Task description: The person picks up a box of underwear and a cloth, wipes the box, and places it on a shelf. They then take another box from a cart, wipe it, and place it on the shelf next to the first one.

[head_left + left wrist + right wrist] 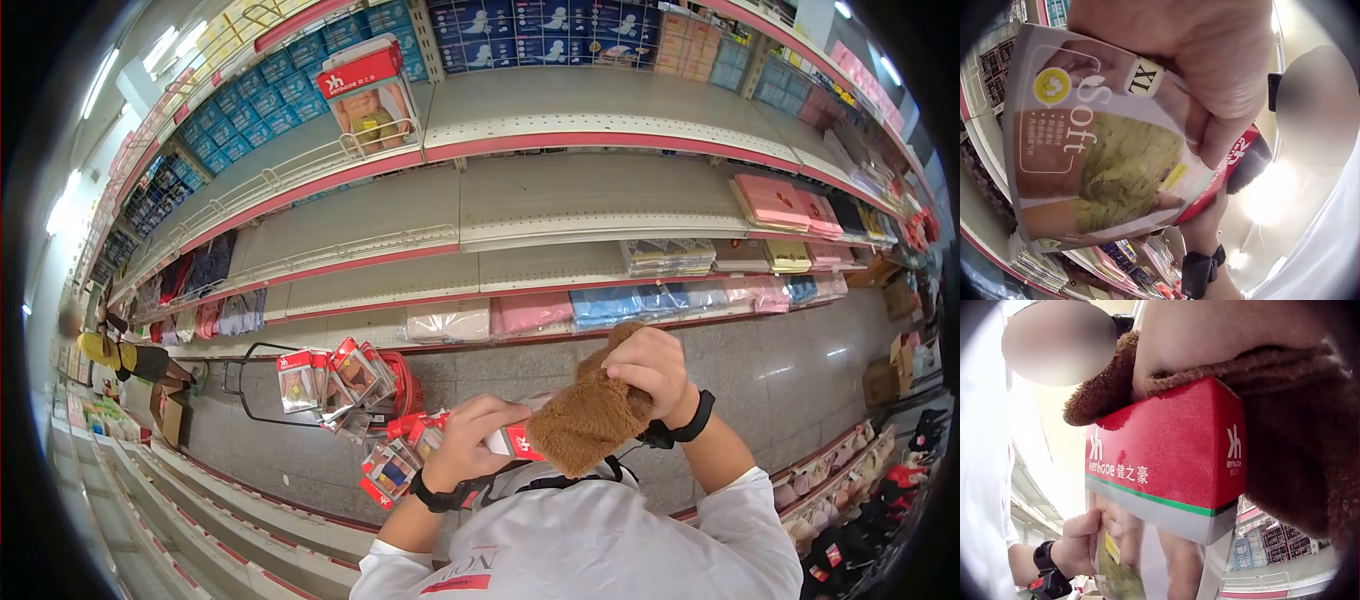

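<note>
Two hands meet at the lower middle of the head view, in front of your chest. Your left hand (pixel 468 440) has its fingers and thumb curled round a flat box (pixel 512 442) with a red top. The left wrist view shows the fingers pressed on the printed front beside an XL label (pixel 1145 78). Your right hand (pixel 650 368) is closed on a brown fluffy cloth (pixel 585 420), bunching it from above. The cloth lies over the red end of the box and touches it, as the right wrist view shows close up. More red-topped packs (pixel 395 465) sit just below and left of your left hand; it is not clear what carries them. Left of centre, a red basket (pixel 405 385) stands on the floor with several spare packs (pixel 330 380) upright in it. Across the upper half run the store shelves (pixel 560 205), with one matching box (pixel 370 95) upright at upper left and flat pink and blue packets (pixel 600 305) on the lowest shelf, just above your hands
</note>
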The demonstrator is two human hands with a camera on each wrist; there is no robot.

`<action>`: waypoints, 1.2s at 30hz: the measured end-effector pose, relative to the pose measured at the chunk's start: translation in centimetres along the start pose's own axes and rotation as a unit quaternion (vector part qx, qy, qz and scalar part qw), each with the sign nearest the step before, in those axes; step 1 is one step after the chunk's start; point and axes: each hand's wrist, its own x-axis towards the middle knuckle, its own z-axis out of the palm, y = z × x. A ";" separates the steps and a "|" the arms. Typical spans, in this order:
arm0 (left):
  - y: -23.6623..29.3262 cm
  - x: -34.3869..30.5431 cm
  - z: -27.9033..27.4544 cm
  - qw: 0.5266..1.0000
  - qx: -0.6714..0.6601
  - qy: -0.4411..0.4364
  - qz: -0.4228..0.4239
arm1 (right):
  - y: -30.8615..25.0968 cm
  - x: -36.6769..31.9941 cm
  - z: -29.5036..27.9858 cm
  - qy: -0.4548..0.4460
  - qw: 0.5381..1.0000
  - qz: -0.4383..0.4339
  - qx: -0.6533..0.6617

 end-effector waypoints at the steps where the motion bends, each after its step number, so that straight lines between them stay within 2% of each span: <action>1: 0.0 0.0 0.1 1.000 -0.001 0.002 0.000 | 0.0 -0.1 -0.1 0.000 1.000 -0.006 0.000; 5: 0.0 0.2 0.2 1.000 -0.014 -0.014 -0.017 | 0.1 -0.5 -0.7 -0.005 1.000 0.000 0.008; 8: -0.1 0.2 0.3 0.999 -0.033 -0.022 -0.029 | 0.1 -1.4 -1.2 -0.012 0.996 0.045 0.081; 10: -0.3 0.1 0.4 0.998 -0.043 -0.024 -0.038 | 0.2 -3.4 -1.0 0.109 0.967 0.162 0.165; 11: -0.4 -0.1 0.5 0.997 -0.053 -0.013 -0.049 | -0.3 -4.2 -0.9 0.168 0.922 0.268 0.225; 12: -0.5 -0.2 0.4 0.996 -0.062 -0.003 -0.061 | -0.2 -4.7 -1.0 0.167 0.922 0.268 0.225; 14: -0.5 -0.2 0.3 0.997 -0.055 0.001 -0.061 | -0.4 -4.2 -1.3 0.253 0.865 0.371 0.224; 16: -0.4 -0.1 0.1 0.997 -0.049 0.004 -0.060 | -2.0 -1.5 -1.7 0.256 0.873 0.350 0.225; 18: -0.2 0.5 0.2 0.999 0.011 -0.012 -0.049 | -5.1 2.4 -2.0 0.131 0.930 0.337 0.066; 19: 0.0 0.8 0.4 0.999 0.005 -0.015 -0.045 | -5.0 1.3 -0.5 0.185 0.921 0.277 0.203; 20: 0.2 1.1 0.6 0.998 0.050 -0.013 -0.035 | -4.2 -0.5 1.0 0.234 0.888 0.210 0.334; 22: 0.5 1.4 0.9 0.995 0.092 -0.014 -0.021 | -2.3 -1.6 1.4 0.098 0.966 0.130 0.199; 24: 0.7 1.4 1.1 0.996 0.085 -0.018 -0.032 | -2.3 -1.7 2.4 0.080 0.986 0.113 0.097; 28: 0.9 1.7 1.1 0.997 0.072 -0.034 0.003 | -1.6 -2.2 1.5 0.069 0.989 0.104 0.079; 30: 1.1 1.9 1.0 0.997 0.060 -0.030 0.031 | -0.6 -3.1 1.5 0.116 0.981 0.117 0.101; 32: 0.9 1.8 0.8 0.997 0.060 -0.031 0.034 | 0.3 -4.0 1.1 0.119 0.983 0.106 0.089; 34: 0.5 1.4 0.4 0.997 0.059 -0.033 0.038 | 1.2 -5.0 0.5 0.122 0.987 0.106 0.009; 35: 0.3 1.0 0.2 0.999 0.032 -0.009 0.036 | 1.8 -7.0 0.4 0.098 0.977 0.183 0.046; 36: -0.1 0.7 -0.1 0.999 0.004 0.014 0.035 | 2.4 -8.7 1.0 0.098 0.977 0.183 0.043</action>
